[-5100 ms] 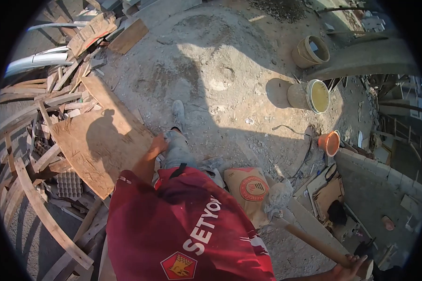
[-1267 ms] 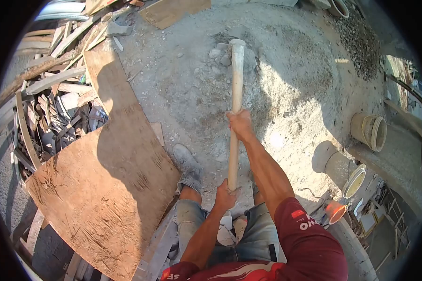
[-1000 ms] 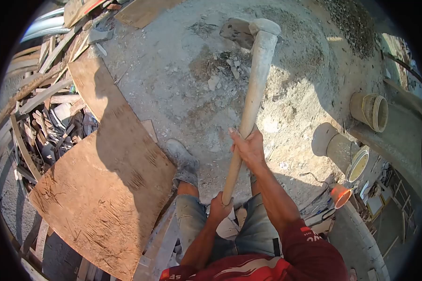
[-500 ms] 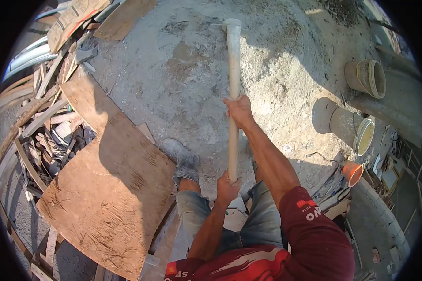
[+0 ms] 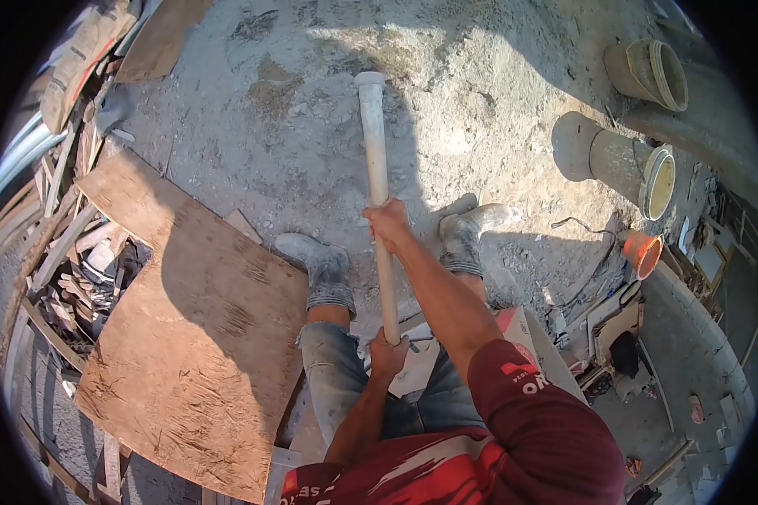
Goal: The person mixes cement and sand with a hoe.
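Observation:
A pickaxe [image 5: 373, 139] with a long pale wooden handle points away from me over the dusty ground. Its flared, whitish head end is farthest off, and the metal head is mostly hidden against the ground. My right hand [image 5: 387, 223] is wrapped round the middle of the handle. Lower down, close to my knees, my left hand [image 5: 388, 355] grips the butt end. Grey, dust-covered boots [image 5: 324, 265] stand apart on either side of the handle.
A large plywood sheet [image 5: 202, 337] lies on my left, beside a heap of scrap wood [image 5: 67, 252]. To the right are a beige bucket [image 5: 640, 71], another bucket [image 5: 623, 164] on its side and a small orange bucket [image 5: 642, 252]. Loose, rubbly soil [image 5: 463, 118] spreads ahead.
The pickaxe's far end has come lower and left in view, with both hands still on the handle. My view has shifted, and the right boot now shows.

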`<action>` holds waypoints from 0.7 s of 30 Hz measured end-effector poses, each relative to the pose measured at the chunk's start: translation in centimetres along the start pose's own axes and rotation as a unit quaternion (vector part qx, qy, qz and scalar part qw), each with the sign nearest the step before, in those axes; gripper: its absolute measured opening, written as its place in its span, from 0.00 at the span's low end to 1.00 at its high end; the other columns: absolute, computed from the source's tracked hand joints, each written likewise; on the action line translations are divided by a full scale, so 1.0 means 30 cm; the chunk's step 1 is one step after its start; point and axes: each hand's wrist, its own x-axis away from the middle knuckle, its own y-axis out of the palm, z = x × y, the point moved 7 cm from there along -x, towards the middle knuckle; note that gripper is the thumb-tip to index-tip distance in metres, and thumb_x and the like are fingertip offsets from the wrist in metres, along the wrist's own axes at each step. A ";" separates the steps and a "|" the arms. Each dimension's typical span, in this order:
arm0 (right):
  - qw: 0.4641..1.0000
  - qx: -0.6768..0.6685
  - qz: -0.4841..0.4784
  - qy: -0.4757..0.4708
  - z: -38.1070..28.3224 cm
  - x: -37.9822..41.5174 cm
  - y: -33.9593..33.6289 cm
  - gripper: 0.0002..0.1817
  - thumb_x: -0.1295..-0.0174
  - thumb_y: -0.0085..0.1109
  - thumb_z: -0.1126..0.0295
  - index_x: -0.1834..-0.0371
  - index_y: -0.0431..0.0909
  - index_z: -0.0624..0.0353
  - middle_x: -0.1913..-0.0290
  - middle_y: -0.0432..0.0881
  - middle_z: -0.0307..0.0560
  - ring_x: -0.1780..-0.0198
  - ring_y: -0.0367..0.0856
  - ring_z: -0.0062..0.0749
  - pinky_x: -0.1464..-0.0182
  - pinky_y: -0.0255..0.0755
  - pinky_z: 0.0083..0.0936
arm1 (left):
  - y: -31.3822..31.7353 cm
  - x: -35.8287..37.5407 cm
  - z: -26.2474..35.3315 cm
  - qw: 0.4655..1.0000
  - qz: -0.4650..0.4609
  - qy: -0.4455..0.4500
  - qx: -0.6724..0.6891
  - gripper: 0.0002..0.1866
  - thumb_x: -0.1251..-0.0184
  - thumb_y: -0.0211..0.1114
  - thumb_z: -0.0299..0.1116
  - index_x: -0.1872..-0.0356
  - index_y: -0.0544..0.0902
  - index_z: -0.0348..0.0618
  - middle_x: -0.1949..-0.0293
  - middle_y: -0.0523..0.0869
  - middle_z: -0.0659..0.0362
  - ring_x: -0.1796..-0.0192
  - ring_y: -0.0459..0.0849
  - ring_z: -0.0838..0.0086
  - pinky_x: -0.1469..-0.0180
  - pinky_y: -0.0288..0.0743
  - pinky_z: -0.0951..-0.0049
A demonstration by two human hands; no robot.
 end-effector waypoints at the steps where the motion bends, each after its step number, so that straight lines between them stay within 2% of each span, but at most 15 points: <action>1: 1.000 -0.009 -0.002 -0.006 0.005 0.005 -0.004 0.12 0.49 0.64 0.76 0.68 0.70 0.69 0.81 0.72 0.41 0.87 0.69 0.23 0.87 0.63 0.22 | -0.012 0.020 -0.018 1.000 0.006 0.021 -0.017 0.13 0.50 0.68 0.28 0.65 0.76 0.38 0.77 0.81 0.48 0.72 0.84 0.57 0.67 0.77 0.65; 2: 0.998 -0.055 -0.014 -0.016 0.016 0.019 -0.013 0.12 0.49 0.65 0.76 0.69 0.70 0.68 0.81 0.72 0.41 0.86 0.69 0.23 0.86 0.63 0.22 | -0.019 0.006 -0.033 0.998 0.012 0.044 -0.036 0.13 0.50 0.69 0.29 0.64 0.76 0.38 0.76 0.81 0.47 0.71 0.84 0.55 0.67 0.77 0.65; 4: 0.994 -0.111 -0.019 -0.002 0.080 0.084 -0.066 0.12 0.49 0.66 0.75 0.70 0.71 0.67 0.81 0.72 0.41 0.86 0.70 0.23 0.86 0.63 0.21 | -0.006 0.042 0.002 0.996 0.019 0.037 -0.077 0.14 0.50 0.68 0.30 0.63 0.77 0.38 0.75 0.82 0.46 0.70 0.84 0.53 0.66 0.77 0.63; 6: 0.985 -0.163 -0.035 -0.035 0.017 0.159 -0.155 0.10 0.49 0.66 0.75 0.70 0.71 0.64 0.80 0.73 0.41 0.85 0.71 0.22 0.85 0.65 0.20 | -0.006 0.095 0.030 0.989 0.013 0.040 -0.139 0.15 0.50 0.67 0.32 0.62 0.76 0.37 0.74 0.83 0.44 0.69 0.83 0.48 0.66 0.77 0.57; 7: 0.984 -0.167 -0.033 -0.040 -0.019 0.190 -0.204 0.10 0.49 0.66 0.75 0.70 0.71 0.64 0.80 0.73 0.41 0.85 0.71 0.22 0.85 0.65 0.20 | -0.006 0.089 0.040 0.989 0.011 0.046 -0.142 0.15 0.50 0.67 0.32 0.62 0.76 0.37 0.74 0.83 0.44 0.69 0.83 0.48 0.66 0.77 0.57; 9: 0.972 -0.218 0.008 -0.087 -0.096 0.262 -0.329 0.09 0.47 0.65 0.75 0.71 0.72 0.62 0.80 0.73 0.40 0.85 0.71 0.21 0.84 0.65 0.19 | 0.011 0.063 0.069 0.966 -0.042 0.092 -0.237 0.15 0.50 0.67 0.33 0.63 0.75 0.38 0.76 0.82 0.44 0.71 0.82 0.47 0.66 0.77 0.54; 10: 0.964 -0.233 0.049 -0.117 -0.138 0.287 -0.400 0.09 0.46 0.64 0.74 0.72 0.71 0.62 0.81 0.72 0.39 0.85 0.70 0.21 0.84 0.65 0.20 | 0.009 0.044 0.109 0.964 -0.045 0.100 -0.243 0.15 0.50 0.67 0.33 0.63 0.75 0.38 0.76 0.82 0.44 0.71 0.82 0.47 0.66 0.77 0.54; 12: 0.935 -0.272 0.141 -0.180 -0.177 0.296 -0.543 0.10 0.45 0.63 0.74 0.72 0.68 0.61 0.81 0.71 0.38 0.86 0.70 0.22 0.84 0.66 0.20 | 0.041 -0.011 0.230 0.922 -0.131 0.125 -0.341 0.16 0.51 0.66 0.34 0.64 0.74 0.38 0.76 0.82 0.44 0.72 0.82 0.47 0.67 0.76 0.53; 13: 0.913 -0.293 0.191 -0.211 -0.173 0.287 -0.616 0.11 0.44 0.62 0.73 0.71 0.67 0.60 0.82 0.70 0.38 0.86 0.69 0.22 0.84 0.66 0.20 | 0.034 -0.047 0.295 0.918 -0.134 0.132 -0.350 0.16 0.51 0.66 0.34 0.64 0.74 0.38 0.76 0.82 0.44 0.72 0.82 0.47 0.67 0.76 0.53; 15: 0.893 -0.333 0.246 -0.177 -0.113 0.216 -0.744 0.12 0.45 0.61 0.75 0.67 0.64 0.60 0.80 0.70 0.40 0.87 0.69 0.24 0.85 0.66 0.20 | 0.065 -0.117 0.443 0.857 -0.188 0.201 -0.436 0.16 0.52 0.65 0.33 0.63 0.74 0.38 0.76 0.83 0.45 0.72 0.83 0.48 0.66 0.77 0.53; 16: 0.891 -0.338 0.243 -0.180 -0.103 0.177 -0.786 0.12 0.45 0.61 0.75 0.67 0.64 0.60 0.80 0.70 0.40 0.87 0.69 0.24 0.85 0.66 0.20 | 0.056 -0.164 0.517 0.855 -0.184 0.206 -0.439 0.16 0.52 0.65 0.33 0.63 0.74 0.38 0.76 0.83 0.45 0.72 0.83 0.48 0.66 0.77 0.53; 18: 0.860 -0.419 0.276 -0.090 -0.034 0.094 -0.832 0.11 0.43 0.58 0.75 0.63 0.64 0.60 0.79 0.69 0.42 0.84 0.69 0.27 0.83 0.67 0.24 | 0.049 -0.250 0.663 0.783 -0.226 0.244 -0.525 0.15 0.52 0.64 0.29 0.62 0.75 0.37 0.74 0.84 0.45 0.70 0.84 0.50 0.65 0.79 0.55; 19: 0.862 -0.420 0.268 -0.095 -0.025 0.052 -0.821 0.11 0.43 0.58 0.75 0.63 0.64 0.60 0.79 0.69 0.42 0.84 0.69 0.27 0.83 0.67 0.24 | 0.039 -0.291 0.739 0.754 -0.241 0.255 -0.555 0.15 0.53 0.63 0.28 0.62 0.76 0.36 0.72 0.84 0.45 0.68 0.85 0.51 0.64 0.79 0.56; 21: 0.814 -0.517 0.265 0.033 0.067 -0.051 -0.724 0.08 0.42 0.54 0.76 0.64 0.65 0.60 0.79 0.67 0.42 0.82 0.68 0.28 0.80 0.67 0.27 | -0.008 -0.365 0.926 0.694 -0.251 0.269 -0.619 0.14 0.52 0.62 0.26 0.61 0.78 0.36 0.69 0.85 0.45 0.65 0.85 0.52 0.62 0.80 0.58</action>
